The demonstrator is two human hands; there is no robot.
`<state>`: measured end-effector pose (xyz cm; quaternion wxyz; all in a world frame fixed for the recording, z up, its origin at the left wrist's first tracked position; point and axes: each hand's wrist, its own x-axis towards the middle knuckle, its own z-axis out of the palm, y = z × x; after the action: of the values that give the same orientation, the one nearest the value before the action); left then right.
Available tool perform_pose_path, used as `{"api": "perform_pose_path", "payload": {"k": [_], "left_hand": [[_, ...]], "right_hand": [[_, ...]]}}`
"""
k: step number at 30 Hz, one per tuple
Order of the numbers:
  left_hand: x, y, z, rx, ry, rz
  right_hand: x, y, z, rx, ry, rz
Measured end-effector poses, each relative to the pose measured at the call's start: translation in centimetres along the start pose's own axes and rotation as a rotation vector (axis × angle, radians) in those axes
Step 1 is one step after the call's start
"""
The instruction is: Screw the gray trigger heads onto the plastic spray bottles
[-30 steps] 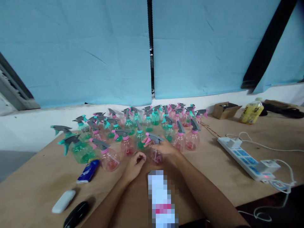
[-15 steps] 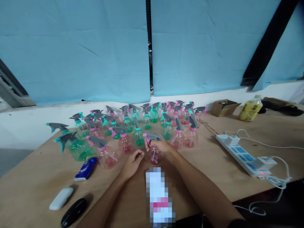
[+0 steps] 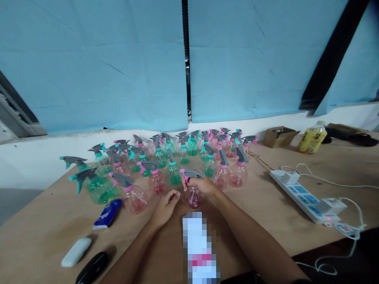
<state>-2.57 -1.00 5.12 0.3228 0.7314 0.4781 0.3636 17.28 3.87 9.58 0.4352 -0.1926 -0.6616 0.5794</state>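
Note:
My right hand (image 3: 203, 185) is wrapped around the neck of a pink spray bottle (image 3: 193, 198), just under its grey and pink trigger head. The bottle stands upright on the table, and a tube shows inside its clear body. To its left, my left hand (image 3: 166, 207) rests near the tabletop with fingers curled in, and no object shows in it. Close behind both hands are a green spray bottle (image 3: 173, 173) and another pink spray bottle (image 3: 156, 182). In front of the held bottle lies a blurred-out phone-like rectangle (image 3: 199, 244).
Several more pink and green spray bottles (image 3: 134, 199) crowd the wooden table (image 3: 248, 213). At left lie a blue packet (image 3: 108, 213), a white case (image 3: 76, 251) and a black case (image 3: 92, 269). A power strip (image 3: 302, 197) with cables, a cardboard box (image 3: 280, 137) and a yellow-labelled bottle (image 3: 312, 138) occupy the right.
The whole view has shifted slightly, so things sit a little lower. My right hand keeps its grip on the pink spray bottle, and my left hand stays curled beside it.

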Motion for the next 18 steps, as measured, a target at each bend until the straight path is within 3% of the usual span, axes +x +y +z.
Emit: {"api": "perform_pose_path", "payload": {"k": [12,18], "left_hand": [[0.06,0.14,-0.02,0.034,0.002,0.010],[-0.04,0.39,-0.05,0.032,-0.010,0.002]], "right_hand": [[0.12,0.02,-0.10,-0.025,-0.027,0.019],[0.06,-0.06,0.32,-0.002,0.029,-0.007]]}}
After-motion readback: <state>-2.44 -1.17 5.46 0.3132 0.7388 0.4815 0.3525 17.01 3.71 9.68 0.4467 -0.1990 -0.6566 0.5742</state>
